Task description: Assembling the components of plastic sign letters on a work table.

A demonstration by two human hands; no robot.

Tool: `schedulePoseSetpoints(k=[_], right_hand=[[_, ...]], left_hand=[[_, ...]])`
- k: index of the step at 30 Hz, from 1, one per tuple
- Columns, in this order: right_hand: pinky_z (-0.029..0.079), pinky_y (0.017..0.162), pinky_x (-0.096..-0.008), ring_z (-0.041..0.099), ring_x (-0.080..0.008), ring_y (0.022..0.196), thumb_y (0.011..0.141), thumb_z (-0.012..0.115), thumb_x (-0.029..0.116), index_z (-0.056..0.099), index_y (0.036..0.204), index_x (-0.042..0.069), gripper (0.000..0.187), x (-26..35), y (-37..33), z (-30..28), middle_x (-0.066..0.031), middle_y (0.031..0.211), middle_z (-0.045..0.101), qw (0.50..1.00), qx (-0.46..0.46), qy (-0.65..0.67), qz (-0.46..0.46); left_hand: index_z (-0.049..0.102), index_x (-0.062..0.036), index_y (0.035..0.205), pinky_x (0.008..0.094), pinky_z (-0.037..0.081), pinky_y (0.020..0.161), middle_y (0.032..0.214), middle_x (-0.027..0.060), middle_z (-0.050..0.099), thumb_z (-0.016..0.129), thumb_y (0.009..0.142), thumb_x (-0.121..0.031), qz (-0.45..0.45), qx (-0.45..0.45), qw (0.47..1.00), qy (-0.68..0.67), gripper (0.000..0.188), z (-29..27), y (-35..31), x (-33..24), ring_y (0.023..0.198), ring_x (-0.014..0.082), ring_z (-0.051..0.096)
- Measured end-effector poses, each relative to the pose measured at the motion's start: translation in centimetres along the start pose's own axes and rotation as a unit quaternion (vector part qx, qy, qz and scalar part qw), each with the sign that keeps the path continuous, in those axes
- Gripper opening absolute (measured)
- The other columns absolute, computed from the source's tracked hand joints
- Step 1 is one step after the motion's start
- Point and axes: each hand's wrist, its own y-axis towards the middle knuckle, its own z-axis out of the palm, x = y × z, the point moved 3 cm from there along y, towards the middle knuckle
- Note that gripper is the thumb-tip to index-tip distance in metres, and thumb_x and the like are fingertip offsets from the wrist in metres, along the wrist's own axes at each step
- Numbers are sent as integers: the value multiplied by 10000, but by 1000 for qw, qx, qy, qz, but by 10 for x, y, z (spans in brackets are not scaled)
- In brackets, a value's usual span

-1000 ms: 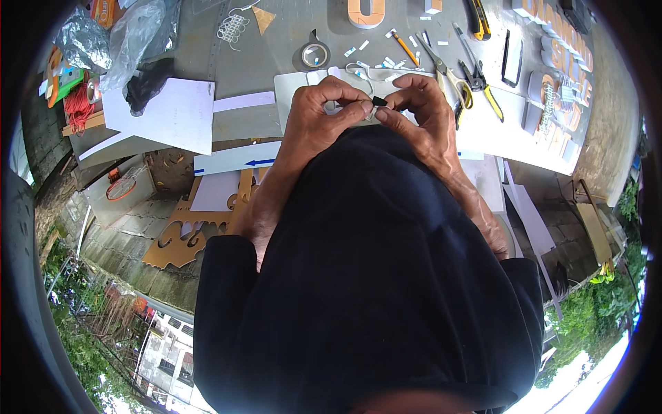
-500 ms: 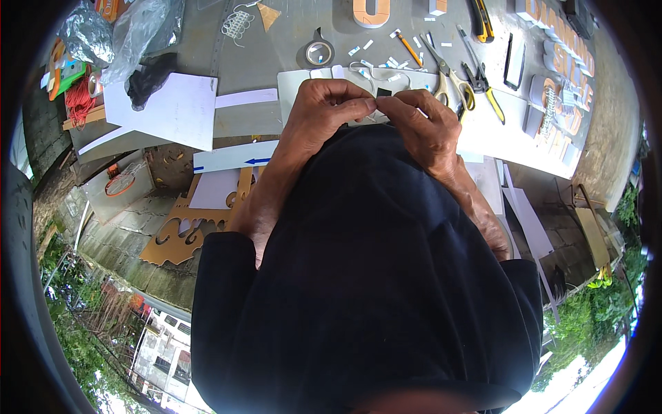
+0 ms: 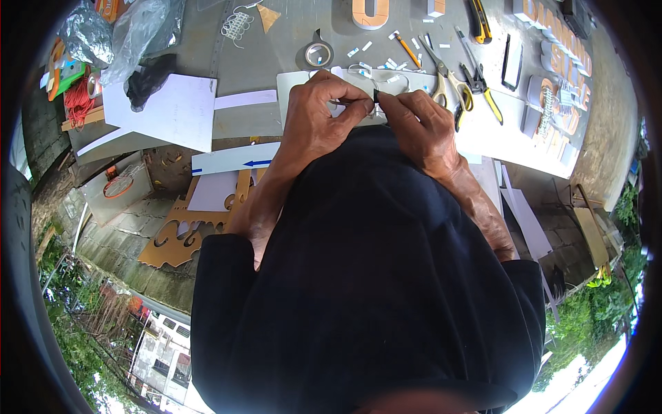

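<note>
My left hand and my right hand meet over the near edge of the table, thumbs and index fingers pinched close together. Between their fingertips stands a small black strip that looks like tape; the right fingertips are on it. What the left fingers pinch is mostly hidden behind them. Thin white wire with small white pieces curls just beyond the fingertips, on a pale board. A roll of tape with a black tail lies beyond my left hand. Scissors lie beside my right hand.
Pliers, a pencil and a yellow-black cutter lie toward the right. Block letters fill the far right. White sheet, plastic bags and red cord are left. A cut-out brown board leans below the table edge.
The small black piece, seen flat just past my right fingers before, now stands between the fingertips. My left hand has shifted slightly up and left, and the fingertips have parted a little.
</note>
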Motion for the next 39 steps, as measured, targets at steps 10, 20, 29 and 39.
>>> schedulePoseSetpoints(k=[10,20,29,39], right_hand=[[559,789,-340,698,-190,856,807,818,31,661,1129,23,357,-10,3,3,-73,956,729,942,-23,247,228],[559,736,-325,685,-207,847,808,786,-26,767,1037,57,244,-12,0,8,-82,929,721,948,-28,272,161],[545,676,-327,666,-225,825,764,770,-69,761,1042,33,296,-7,3,4,-89,901,701,982,-42,152,99],[522,704,-394,618,-275,815,800,733,-36,715,979,25,190,-6,6,7,-89,849,622,977,23,152,150]], left_hand=[[789,-9,935,306,528,773,859,129,743,787,853,-165,-73,60,988,-120,177,-3,5,19,804,187,699],[787,5,940,297,530,740,841,125,747,794,853,-172,-95,78,981,-153,197,0,4,25,789,162,699],[790,-14,928,313,536,759,835,127,730,810,832,-138,-25,27,997,-67,158,-1,3,13,790,188,696],[783,-51,854,350,523,720,767,87,708,817,787,-93,78,-48,994,50,86,4,-1,3,784,222,630]])
